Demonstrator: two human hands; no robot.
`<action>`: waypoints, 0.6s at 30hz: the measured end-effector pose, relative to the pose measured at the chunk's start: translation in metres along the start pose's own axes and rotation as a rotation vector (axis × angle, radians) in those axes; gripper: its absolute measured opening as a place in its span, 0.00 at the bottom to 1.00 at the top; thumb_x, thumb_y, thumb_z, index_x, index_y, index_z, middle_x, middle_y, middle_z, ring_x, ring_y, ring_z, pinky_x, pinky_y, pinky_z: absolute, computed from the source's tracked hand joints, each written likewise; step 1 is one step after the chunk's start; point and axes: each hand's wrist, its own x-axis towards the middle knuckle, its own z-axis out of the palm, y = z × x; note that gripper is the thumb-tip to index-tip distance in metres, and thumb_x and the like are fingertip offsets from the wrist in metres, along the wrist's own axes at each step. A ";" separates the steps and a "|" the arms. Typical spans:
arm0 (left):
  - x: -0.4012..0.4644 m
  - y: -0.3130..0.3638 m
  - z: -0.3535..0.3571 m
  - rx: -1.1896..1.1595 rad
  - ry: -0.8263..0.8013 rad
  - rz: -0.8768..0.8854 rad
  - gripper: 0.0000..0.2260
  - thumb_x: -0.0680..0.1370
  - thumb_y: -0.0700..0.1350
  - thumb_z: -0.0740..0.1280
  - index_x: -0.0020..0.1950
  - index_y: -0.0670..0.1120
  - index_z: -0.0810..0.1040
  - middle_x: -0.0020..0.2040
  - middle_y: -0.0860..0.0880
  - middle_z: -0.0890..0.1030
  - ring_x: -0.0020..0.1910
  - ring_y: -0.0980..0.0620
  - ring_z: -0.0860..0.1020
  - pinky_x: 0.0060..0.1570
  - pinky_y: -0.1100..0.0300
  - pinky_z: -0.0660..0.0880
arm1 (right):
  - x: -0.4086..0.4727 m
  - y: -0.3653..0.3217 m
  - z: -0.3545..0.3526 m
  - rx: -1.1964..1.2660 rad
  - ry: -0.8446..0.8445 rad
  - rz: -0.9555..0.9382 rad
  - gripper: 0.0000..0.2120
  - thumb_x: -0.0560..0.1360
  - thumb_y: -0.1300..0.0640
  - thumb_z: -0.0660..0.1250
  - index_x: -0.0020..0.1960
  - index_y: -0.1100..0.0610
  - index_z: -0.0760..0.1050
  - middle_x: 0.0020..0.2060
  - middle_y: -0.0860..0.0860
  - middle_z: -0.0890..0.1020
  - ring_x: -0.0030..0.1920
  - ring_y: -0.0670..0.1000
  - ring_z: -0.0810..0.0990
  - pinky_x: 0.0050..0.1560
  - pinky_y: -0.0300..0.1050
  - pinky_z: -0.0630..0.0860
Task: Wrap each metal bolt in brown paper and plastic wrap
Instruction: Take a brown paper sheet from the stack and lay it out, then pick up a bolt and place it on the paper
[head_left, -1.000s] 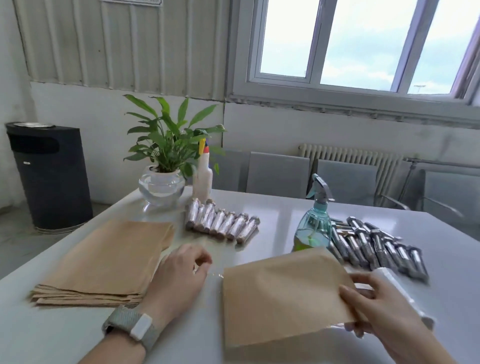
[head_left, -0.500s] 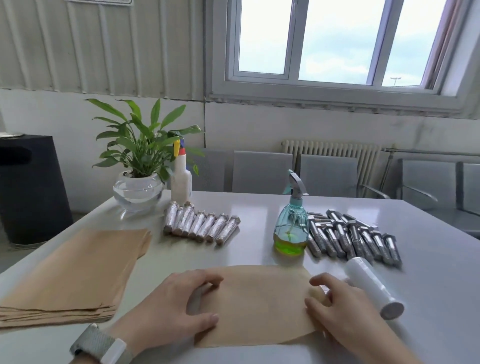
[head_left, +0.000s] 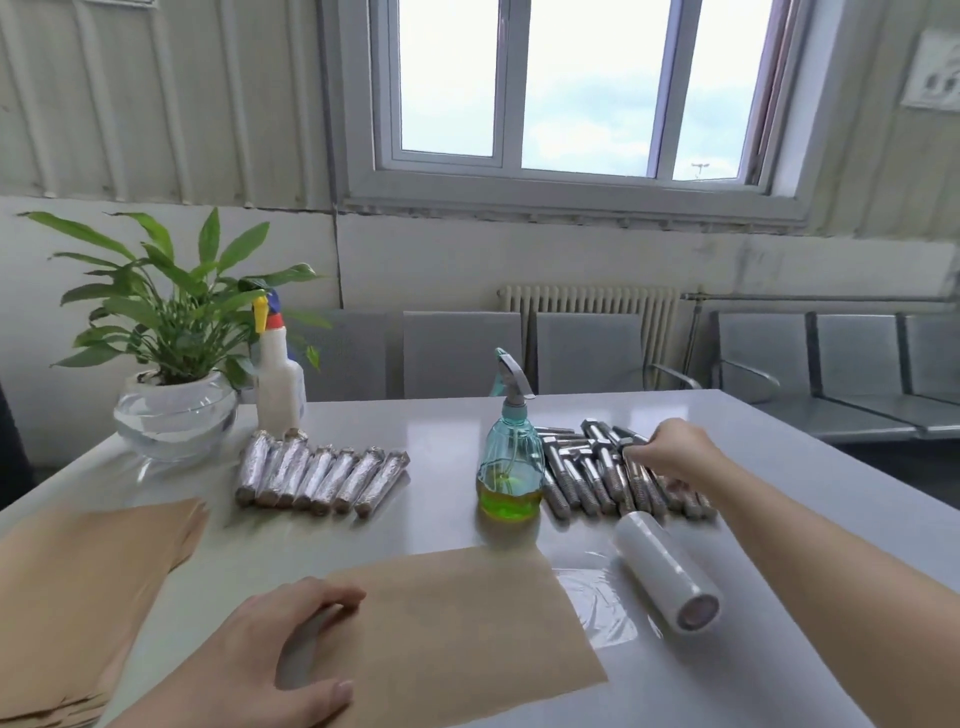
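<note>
bolts (head_left: 597, 478) lie under the right hand (head_left: 670, 452) fingertips, shanks pointing toward the person; fingers curled onto one, grip unclear.

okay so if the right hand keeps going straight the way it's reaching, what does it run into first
Most likely the bare metal bolts: the right hand is already over that pile, its fingers at a bolt's head. Actual contact is unclear.

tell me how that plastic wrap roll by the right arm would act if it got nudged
The plastic wrap roll lies on its side on the smooth table, so it would probably roll. It looks light, and its loose film tail would likely drag behind.
</note>
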 end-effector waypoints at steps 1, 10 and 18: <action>0.000 -0.002 0.000 -0.006 0.011 0.011 0.29 0.61 0.64 0.74 0.61 0.64 0.74 0.61 0.77 0.69 0.62 0.73 0.69 0.61 0.78 0.60 | 0.006 -0.002 0.006 0.003 -0.001 0.021 0.16 0.72 0.50 0.68 0.32 0.57 0.68 0.26 0.51 0.73 0.27 0.51 0.72 0.27 0.38 0.65; 0.010 0.016 -0.012 0.243 0.063 0.089 0.25 0.60 0.70 0.66 0.56 0.73 0.74 0.55 0.82 0.69 0.62 0.84 0.57 0.63 0.82 0.49 | 0.032 -0.005 0.030 0.002 -0.039 0.114 0.09 0.73 0.54 0.65 0.37 0.57 0.71 0.33 0.52 0.76 0.36 0.53 0.76 0.33 0.40 0.68; 0.008 0.006 -0.005 -0.022 -0.072 -0.036 0.37 0.62 0.65 0.74 0.69 0.65 0.68 0.59 0.71 0.77 0.62 0.74 0.70 0.65 0.73 0.62 | -0.014 -0.021 -0.013 0.225 0.246 -0.252 0.09 0.80 0.50 0.63 0.51 0.56 0.73 0.42 0.53 0.80 0.43 0.55 0.74 0.41 0.47 0.68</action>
